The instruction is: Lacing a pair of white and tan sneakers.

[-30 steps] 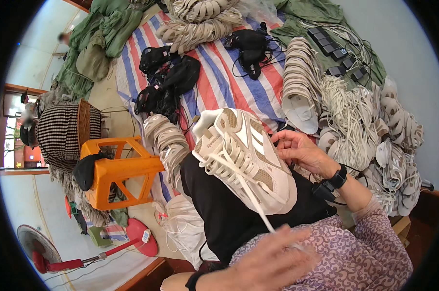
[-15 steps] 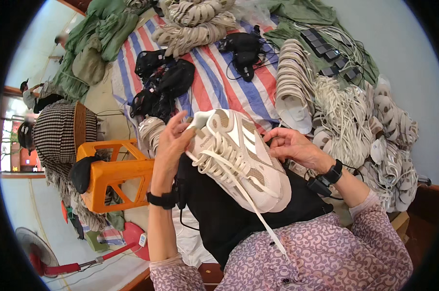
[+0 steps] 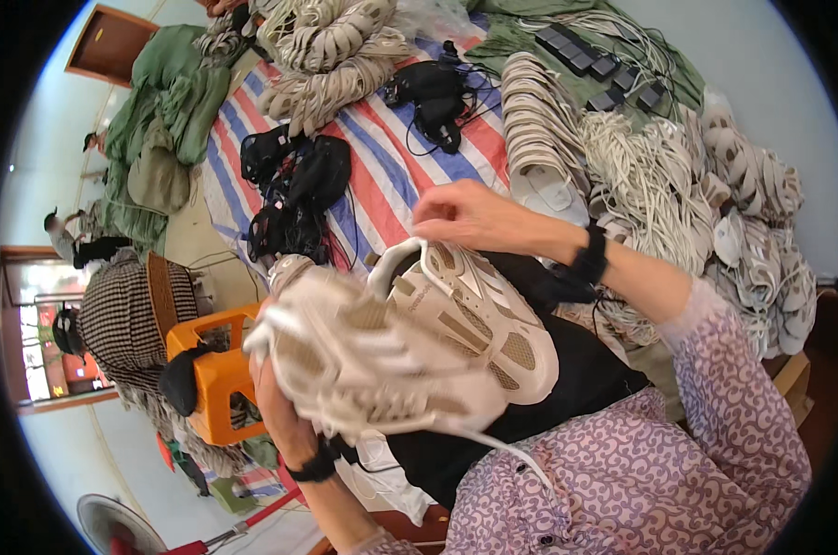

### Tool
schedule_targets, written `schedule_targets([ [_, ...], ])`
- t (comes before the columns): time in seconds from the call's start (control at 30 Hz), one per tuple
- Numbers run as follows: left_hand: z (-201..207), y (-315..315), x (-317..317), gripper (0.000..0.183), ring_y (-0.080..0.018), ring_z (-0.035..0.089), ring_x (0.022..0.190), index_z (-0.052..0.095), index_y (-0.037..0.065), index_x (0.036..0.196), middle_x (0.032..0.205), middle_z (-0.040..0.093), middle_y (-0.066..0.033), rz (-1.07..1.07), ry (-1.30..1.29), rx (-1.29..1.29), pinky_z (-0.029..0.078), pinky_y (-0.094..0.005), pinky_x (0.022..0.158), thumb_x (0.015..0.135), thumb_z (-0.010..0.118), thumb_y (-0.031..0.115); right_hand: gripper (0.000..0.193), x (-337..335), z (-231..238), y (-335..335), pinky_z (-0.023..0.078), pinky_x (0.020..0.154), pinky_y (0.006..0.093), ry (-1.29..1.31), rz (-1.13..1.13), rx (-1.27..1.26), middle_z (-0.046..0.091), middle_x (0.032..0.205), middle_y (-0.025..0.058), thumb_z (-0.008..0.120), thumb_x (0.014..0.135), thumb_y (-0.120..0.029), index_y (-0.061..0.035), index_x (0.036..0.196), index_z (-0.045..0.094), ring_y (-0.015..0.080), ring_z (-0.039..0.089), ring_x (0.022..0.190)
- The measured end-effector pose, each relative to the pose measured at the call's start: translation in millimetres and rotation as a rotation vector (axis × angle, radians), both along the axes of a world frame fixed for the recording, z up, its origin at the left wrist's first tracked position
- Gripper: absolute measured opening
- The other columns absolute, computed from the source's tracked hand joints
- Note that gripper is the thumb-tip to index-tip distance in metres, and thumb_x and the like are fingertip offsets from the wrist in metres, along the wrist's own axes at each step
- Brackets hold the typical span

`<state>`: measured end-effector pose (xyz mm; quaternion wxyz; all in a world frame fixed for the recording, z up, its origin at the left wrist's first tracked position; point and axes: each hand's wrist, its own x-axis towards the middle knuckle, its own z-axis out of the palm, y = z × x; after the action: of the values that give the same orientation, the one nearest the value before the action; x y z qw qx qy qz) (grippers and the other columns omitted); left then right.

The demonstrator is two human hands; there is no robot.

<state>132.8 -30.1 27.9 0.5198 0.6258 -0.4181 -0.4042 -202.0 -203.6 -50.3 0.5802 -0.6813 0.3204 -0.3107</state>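
Observation:
My left hand (image 3: 278,398) is closed around a beige and white sneaker upper (image 3: 372,356), blurred by motion, which hides most of its fingers. A loose white lace (image 3: 502,446) trails from this upper over my shirt. Behind it a second, similar upper (image 3: 493,314) lies on the black cloth (image 3: 585,356) over my lap; no lace shows in the visible part of it. Just above its heel collar is my right hand (image 3: 470,215), fingers curled together. What they hold, if anything, is hidden.
Ahead lies a striped sheet (image 3: 382,176) with black cabled gear (image 3: 312,176) and bundles of uppers (image 3: 331,74). More stacked uppers (image 3: 539,129) and a heap of white laces (image 3: 655,194) lie to the right. An orange stool (image 3: 217,398) and a fan (image 3: 113,523) stand left.
The laced upper has swung left and turned in my left hand, exposing a second upper on my lap. My right hand has moved up and left, over that upper's collar. My view has shifted slightly.

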Motion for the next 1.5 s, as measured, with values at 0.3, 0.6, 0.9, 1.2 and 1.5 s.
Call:
schedule_targets([
  [0.3, -71, 174, 82, 0.069, -0.029, 0.055, 0.125, 0.032, 0.011, 0.153, 0.149, 0.045, -0.013, 0.137, 0.405, -0.083, 0.049, -0.0441, 0.103, 0.1, 0.052, 0.051, 0.025, 60, 8, -42, 0.049, 0.06, 0.0347, 0.312, 0.458, -0.034, 0.067, 0.071, 0.0087, 0.072, 0.082, -0.023, 0.0018, 0.088, 0.074, 0.0181, 0.063, 0.067],
  [0.6, -13, 95, 3, 0.054, -0.022, 0.057, 0.119, 0.045, 0.0, 0.144, 0.136, 0.056, -0.0097, -0.013, 0.41, -0.083, 0.045, -0.0349, 0.101, 0.107, 0.041, 0.04, 0.031, -24, 29, -73, 0.046, 0.066, 0.03, 0.232, 0.266, -0.144, 0.067, 0.08, 0.0021, 0.067, 0.092, -0.025, 0.0032, 0.104, 0.071, 0.0088, 0.056, 0.075],
  [0.9, -1, -28, -43, 0.035, -0.0115, 0.065, 0.097, 0.063, 0.001, 0.125, 0.112, 0.068, -0.0041, -0.217, 0.377, 0.232, 0.051, -0.027, 0.084, 0.097, 0.058, 0.021, 0.048, -129, 36, -38, 0.054, 0.09, 0.0268, -0.348, -0.034, 0.484, 0.067, 0.123, 0.0066, 0.07, 0.093, -0.023, -0.0008, 0.134, 0.058, 0.0096, 0.065, 0.104],
  [1.2, -17, -89, -80, 0.04, -0.0115, 0.059, 0.103, 0.062, 0.0, 0.127, 0.114, 0.066, -0.0035, -0.47, -0.044, 0.229, 0.045, -0.0245, 0.087, 0.097, 0.055, 0.026, 0.03, -31, 57, -61, 0.053, 0.077, 0.0235, -0.183, 0.078, 0.352, 0.07, 0.098, -0.0002, 0.069, 0.092, -0.02, 0.001, 0.113, 0.071, 0.0066, 0.063, 0.083],
  [1.5, -47, -82, -45, 0.042, -0.0145, 0.06, 0.111, 0.057, 0.003, 0.134, 0.128, 0.063, -0.0047, -0.541, 0.573, 0.361, 0.05, -0.0326, 0.095, 0.101, 0.055, 0.028, 0.036, 34, 71, -65, 0.038, 0.06, 0.0212, 0.129, 0.316, 0.047, 0.062, 0.077, -0.0068, 0.065, 0.093, -0.032, -0.0004, 0.106, 0.076, 0.0018, 0.049, 0.067],
])
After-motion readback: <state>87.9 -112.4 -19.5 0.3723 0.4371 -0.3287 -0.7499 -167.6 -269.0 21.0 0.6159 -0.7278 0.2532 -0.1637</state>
